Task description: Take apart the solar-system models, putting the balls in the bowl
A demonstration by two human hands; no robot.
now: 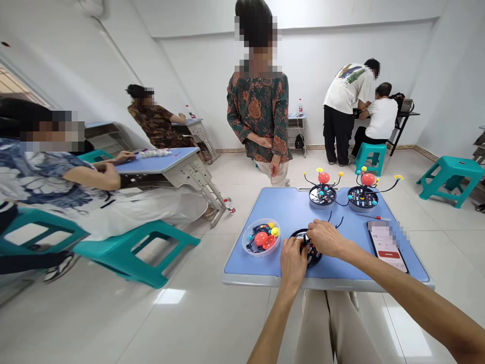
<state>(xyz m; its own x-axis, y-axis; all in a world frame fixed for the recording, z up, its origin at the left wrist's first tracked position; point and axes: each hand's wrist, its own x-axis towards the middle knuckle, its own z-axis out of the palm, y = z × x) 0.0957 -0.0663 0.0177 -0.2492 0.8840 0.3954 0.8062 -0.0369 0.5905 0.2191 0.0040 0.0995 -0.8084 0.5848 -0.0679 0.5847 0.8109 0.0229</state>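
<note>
A partly built solar system model with a round black base (pixel 314 257) is on the blue desk in front of me. My left hand (pixel 293 259) is closed at the base's left side, its fingertips at a small black upright part near the middle. Over the base's far right side, my right hand (pixel 325 237) is closed with bent fingers on the model's upper part. Thin black curved rods (pixel 340 223) stick out beyond that hand; their lower ends are hidden. Left of the base sits a clear round tub (pixel 246 247) holding red balls, yellow pieces and black parts.
Two assembled models, one left (pixel 323 178) and one right (pixel 367 180), stand at the desk's far edge. A screwdriver (pixel 379 218) and a phone (pixel 387 247) lie on the right. A person (pixel 261 116) stands beyond the desk; others sit or stand around. Green stools (pixel 450 174) flank it.
</note>
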